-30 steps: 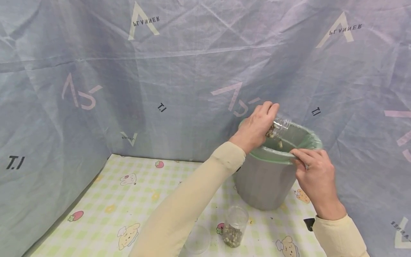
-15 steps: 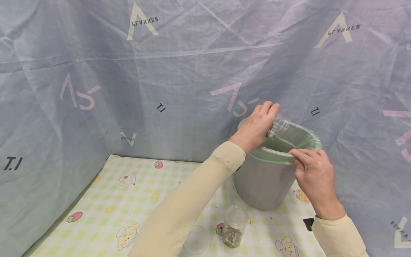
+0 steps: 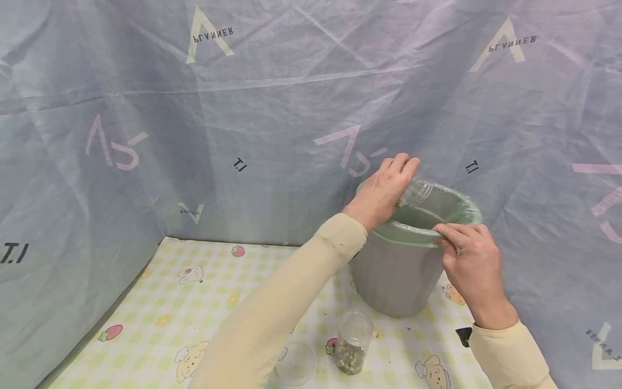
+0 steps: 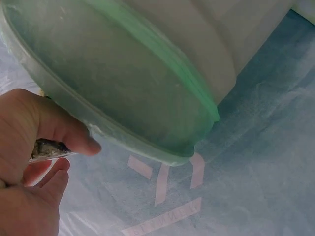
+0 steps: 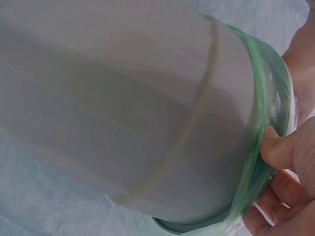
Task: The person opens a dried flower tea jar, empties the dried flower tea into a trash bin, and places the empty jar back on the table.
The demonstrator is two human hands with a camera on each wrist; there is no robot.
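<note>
A grey trash can [image 3: 396, 281] lined with a green plastic bag [image 3: 408, 234] stands tilted on the table. My left hand [image 3: 381, 190] grips a clear plastic jar [image 3: 420, 191] on its side at the far left of the can's mouth. Small dark and pale bits show through the jar near my left fingers [image 4: 81, 140] in the left wrist view; the hand hides most of it. My right hand [image 3: 472, 262] pinches the bag-covered rim on the near right, thumb [image 5: 278, 150] outside, as the right wrist view shows.
A second clear jar [image 3: 353, 346], partly filled with small greenish-brown pieces, stands before the can. A clear round lid [image 3: 296, 365] lies left of it, beside the left sleeve [image 3: 286, 302]. Grey-blue cloth [image 3: 272, 135] hangs behind the checked tablecloth [image 3: 214, 294].
Pieces were falling from the tilted jar into the can a second ago; none show falling now, and fewer show in the jar. Both hands keep their holds while the view shifts slightly.
</note>
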